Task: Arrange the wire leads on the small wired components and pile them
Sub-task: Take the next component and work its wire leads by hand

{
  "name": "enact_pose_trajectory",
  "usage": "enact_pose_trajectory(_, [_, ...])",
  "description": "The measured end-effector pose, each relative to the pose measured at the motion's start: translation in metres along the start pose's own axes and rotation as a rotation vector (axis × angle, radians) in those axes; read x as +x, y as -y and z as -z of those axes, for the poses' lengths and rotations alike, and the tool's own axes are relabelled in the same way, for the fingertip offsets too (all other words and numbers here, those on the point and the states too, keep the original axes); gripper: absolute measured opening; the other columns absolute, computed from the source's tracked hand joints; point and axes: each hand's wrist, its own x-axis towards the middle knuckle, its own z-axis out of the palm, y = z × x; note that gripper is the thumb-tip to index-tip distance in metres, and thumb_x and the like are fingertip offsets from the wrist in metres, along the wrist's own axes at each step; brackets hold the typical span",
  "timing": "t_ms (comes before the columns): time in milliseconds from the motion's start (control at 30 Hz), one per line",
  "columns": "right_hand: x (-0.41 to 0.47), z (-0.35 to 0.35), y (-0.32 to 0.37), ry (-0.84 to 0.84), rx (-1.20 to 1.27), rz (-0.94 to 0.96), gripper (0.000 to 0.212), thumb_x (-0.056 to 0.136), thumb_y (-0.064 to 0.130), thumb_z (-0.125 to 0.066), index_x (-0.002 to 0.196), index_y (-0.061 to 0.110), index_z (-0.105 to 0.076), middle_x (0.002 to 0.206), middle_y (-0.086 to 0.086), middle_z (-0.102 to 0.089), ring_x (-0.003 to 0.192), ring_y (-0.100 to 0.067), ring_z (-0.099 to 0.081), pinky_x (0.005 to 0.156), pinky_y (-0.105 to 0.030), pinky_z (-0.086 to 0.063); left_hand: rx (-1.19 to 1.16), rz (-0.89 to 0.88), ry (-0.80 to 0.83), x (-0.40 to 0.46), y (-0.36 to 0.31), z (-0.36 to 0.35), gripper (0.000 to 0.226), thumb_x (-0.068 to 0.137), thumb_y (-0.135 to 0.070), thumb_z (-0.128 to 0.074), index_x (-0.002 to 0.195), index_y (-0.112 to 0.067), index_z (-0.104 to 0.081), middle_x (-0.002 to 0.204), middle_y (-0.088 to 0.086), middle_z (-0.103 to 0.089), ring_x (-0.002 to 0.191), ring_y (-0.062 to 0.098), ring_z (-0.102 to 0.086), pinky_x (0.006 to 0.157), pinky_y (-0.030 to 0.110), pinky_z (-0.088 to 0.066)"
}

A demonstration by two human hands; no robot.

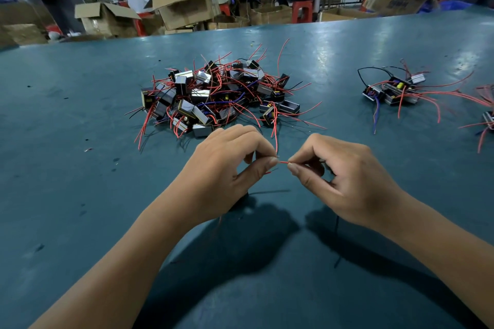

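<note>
- Left hand and right hand, near centre over the green table, each pinching one thin red lead between thumb and forefinger, a short stretch taut between them.
- Component body hidden behind the fingers; cannot tell which hand carries it.
- Unsorted heap just beyond the hands; smaller sorted group far right.
- Probably light, springy, tangle-prone leads with delicate joints: best pinched near the body, stroked outward, never yanked.

Two hands, three component piles
</note>
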Motion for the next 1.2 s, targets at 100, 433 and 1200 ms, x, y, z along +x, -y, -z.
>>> enact_pose_trajectory(100, [0.002, 0.001, -0.001, -0.071, 0.087, -0.075, 0.011, 0.089, 0.021, -0.067, 0.083, 0.014, -0.062, 0.065, 0.019, -0.053, 0.057, 0.001, -0.049, 0.057, -0.007, -0.034, -0.023, 0.045, -0.037, 0.001, 0.000, 0.002, 0.011, 0.097, -0.021, -0.061, 0.088, -0.014, -0.063, 0.082, -0.010, -0.056, 0.077, 0.012, -0.051, 0.076, 0.028, -0.044])
enact_pose_trajectory(433, [0.000, -0.015, -0.006, -0.321, 0.509, -0.509, 0.014, 0.094, 0.012, -0.066, 0.082, 0.015, -0.059, 0.070, 0.000, -0.068, 0.052, -0.013, -0.062, 0.054, -0.035, -0.058, -0.135, 0.172, 0.300, -0.004, 0.012, 0.010, 0.024, 0.085, -0.033, -0.079, 0.104, -0.028, -0.066, 0.095, -0.017, -0.062, 0.080, 0.005, -0.055, 0.069, 0.006, -0.037])
enact_pose_trajectory(1200, [-0.002, -0.037, 0.008, -0.155, 0.789, -0.626, 0.013, 0.091, 0.004, -0.067, 0.084, 0.014, -0.070, 0.074, -0.006, -0.074, 0.055, -0.010, -0.053, 0.053, -0.017, -0.044, -0.219, 0.281, 0.271, -0.005, 0.020, 0.007, 0.007, 0.096, -0.023, -0.067, 0.092, -0.019, -0.071, 0.076, -0.013, -0.071, 0.066, 0.009, -0.064, 0.064, 0.029, -0.054])
